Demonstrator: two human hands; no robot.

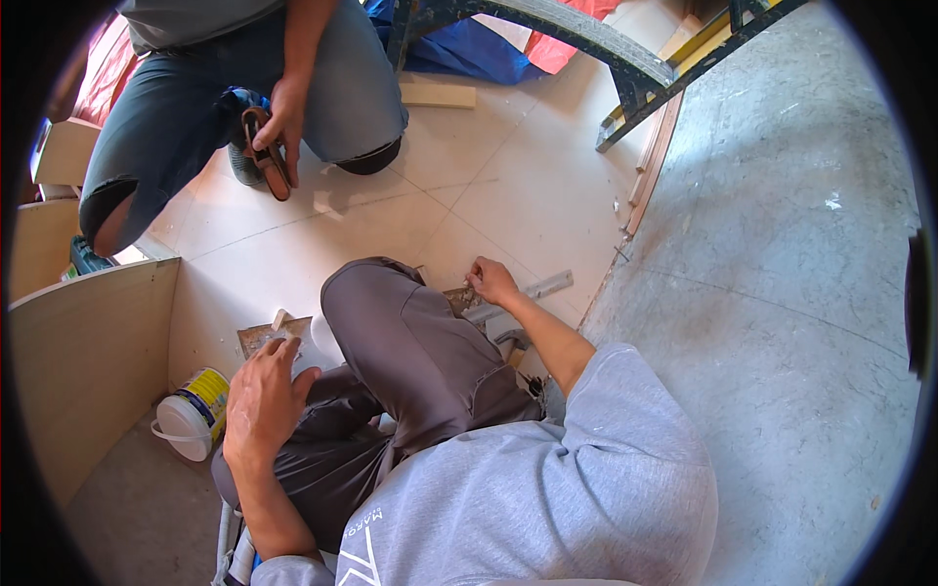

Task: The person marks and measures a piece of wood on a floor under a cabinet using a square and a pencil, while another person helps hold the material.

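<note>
My left hand [264,400] is raised over my left knee, its thumb apart from the loosely bent fingers, with nothing seen in it. Beyond my right knee, my right hand [491,280] is closed, fingertips pressed together beside a broken, rubble-filled patch [457,297] in the tiled floor. Whatever it may pinch is too small to make out. A flat metal bar [549,285] lies beside that hand. Nearer to me is what looks like a hammer [513,339], partly hidden by my leg. Past my left hand, a small wood block [280,319] lies at another rough patch [256,338].
A white bucket [184,430] lies tipped beside a curved-looking wood panel [93,342] on the left. Opposite me a person kneels, holding a brown and black object [270,156]. A ladder [625,93] stands far right, near a blue tarp [469,54] and a wood strip [437,95].
</note>
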